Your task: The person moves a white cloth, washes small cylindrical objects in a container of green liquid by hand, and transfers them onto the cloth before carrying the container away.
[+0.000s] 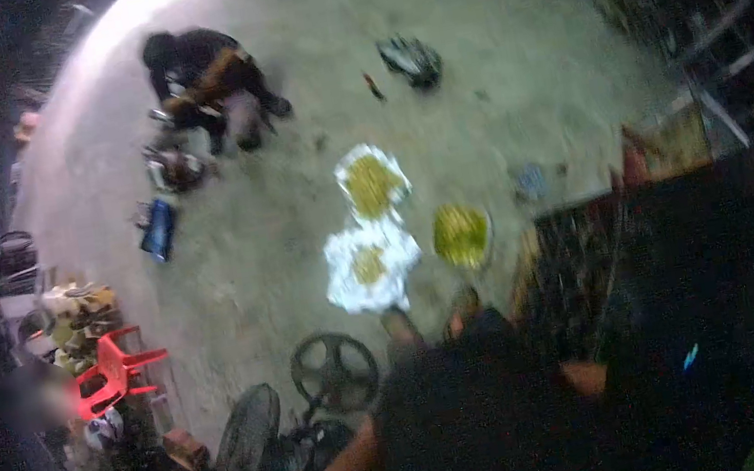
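Bare skin of my left arm (351, 455) shows at the lower middle, beside my dark clothing. A smaller patch of my right arm (585, 378) appears on the other side of my body. Both hands are hidden against the dark clothes, so their fingers and anything in them cannot be made out. On the floor before my feet (463, 307) lies a crumpled silvery-white sheet (350, 284) with a small yellowish heap (369, 263) on it. Beyond it, a second sheet (393, 169) bears a larger yellowish heap (371, 186). A yellow-green pile (461, 235) sits to the right.
A person (209, 80) crouches at the far left near a blurred metallic object (174, 167) and a blue object (158, 231). A red plastic chair (117, 368), a spoked wheel (335, 372) and a brick-like block (185, 449) stand left. A dark bundle (412, 61) lies farther off.
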A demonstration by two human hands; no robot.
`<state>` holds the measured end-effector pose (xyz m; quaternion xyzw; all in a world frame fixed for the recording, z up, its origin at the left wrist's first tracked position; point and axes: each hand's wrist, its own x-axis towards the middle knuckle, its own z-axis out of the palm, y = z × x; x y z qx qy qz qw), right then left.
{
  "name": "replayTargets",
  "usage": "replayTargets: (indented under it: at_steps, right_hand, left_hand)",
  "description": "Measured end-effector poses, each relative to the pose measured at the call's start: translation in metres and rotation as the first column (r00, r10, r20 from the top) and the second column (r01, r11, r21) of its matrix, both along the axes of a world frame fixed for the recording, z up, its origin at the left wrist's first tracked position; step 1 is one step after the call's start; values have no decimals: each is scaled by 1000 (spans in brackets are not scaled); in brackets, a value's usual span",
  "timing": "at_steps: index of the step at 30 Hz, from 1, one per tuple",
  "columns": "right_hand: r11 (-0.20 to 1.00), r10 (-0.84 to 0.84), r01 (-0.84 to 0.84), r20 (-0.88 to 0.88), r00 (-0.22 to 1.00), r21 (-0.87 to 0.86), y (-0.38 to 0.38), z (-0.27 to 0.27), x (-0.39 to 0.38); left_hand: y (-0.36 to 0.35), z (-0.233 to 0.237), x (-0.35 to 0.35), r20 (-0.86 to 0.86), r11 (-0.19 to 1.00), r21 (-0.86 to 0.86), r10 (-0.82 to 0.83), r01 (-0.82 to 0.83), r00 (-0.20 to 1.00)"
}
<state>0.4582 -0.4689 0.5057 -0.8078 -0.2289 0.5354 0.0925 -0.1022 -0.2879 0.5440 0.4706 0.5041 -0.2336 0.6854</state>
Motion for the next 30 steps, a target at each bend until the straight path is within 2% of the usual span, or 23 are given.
replayTargets:
  at_steps: [3,6,7,8,9,10,11,12,14,16,18,19,20,22,23,25,26,27,28,29,30]
  right_hand:
    - [982,163,-165,-26,986,-96,1,1,-8]
    - [868,492,-495,-70,868,-34,27,2,-9]
    - [933,358,-360,-100,928,-1,41,9,-12]
    - [971,-229,218,-125,965,-98,87,55,-23]
    - [927,-373,373,-12,928,26,106,68,-27]
    - [962,-270,260,144,952,87,110,42,-27]
    - [985,-155,126,297,942,117,109,19,-28]
    - [980,-168,137,235,957,143,113,16,-33]
    - [959,-198,169,109,974,227,144,10,-44]
    - [976,-165,153,64,984,153,188,34,-55]
    - [868,-363,357,-49,930,345,196,-28,-66]
    - [837,-369,358,-55,928,413,189,-92,-76]
    - [805,-364,346,-59,930,481,184,-158,-79]
    - [875,-340,298,46,939,381,196,-252,-68]
    - [906,-325,282,91,941,315,198,-297,-69]
    - [968,-247,242,76,966,62,220,-353,-37]
    - [946,-325,325,24,945,15,226,-389,-24]
    - [948,-319,314,106,942,61,240,-422,-3]
    - [949,-313,298,190,930,103,253,-455,18]
    - [967,-227,128,525,820,219,257,-520,28]
    - [954,-296,258,342,892,154,282,-516,63]
  left_hand:
    - [45,7,-9,-25,983,34,-180,181,983]
    - [94,11,-23,-60,924,178,-332,337,941]
    - [115,6,-22,-72,897,261,-350,356,934]
    - [137,-4,-16,-79,870,355,-337,343,938]
    - [158,-14,-5,-77,843,432,-318,320,945]
    - [175,-26,8,-65,829,498,-257,254,964]
    - [190,-41,29,-148,791,491,-339,366,929]
    - [204,-51,49,-232,743,474,-412,472,881]
    - [214,-63,109,-252,714,473,-452,516,856]
    - [209,-98,161,-21,774,484,-457,409,889]
    - [221,-85,252,-22,726,491,-542,481,840]
    - [223,-91,283,-28,705,473,-587,528,809]
    - [221,-133,302,-30,683,489,-609,543,793]
    - [223,-226,351,-40,631,532,-647,564,761]
    - [224,-260,370,-45,693,509,-570,510,820]
    - [216,-364,404,-87,572,682,-555,455,828]
    - [221,-393,434,-47,572,698,-564,431,825]
    - [230,-441,460,-99,514,690,-631,510,770]
    - [233,-485,487,-136,490,729,-580,478,803]
    - [233,-523,511,-170,468,763,-521,446,837]
    - [236,-557,529,-158,416,816,-507,401,847]
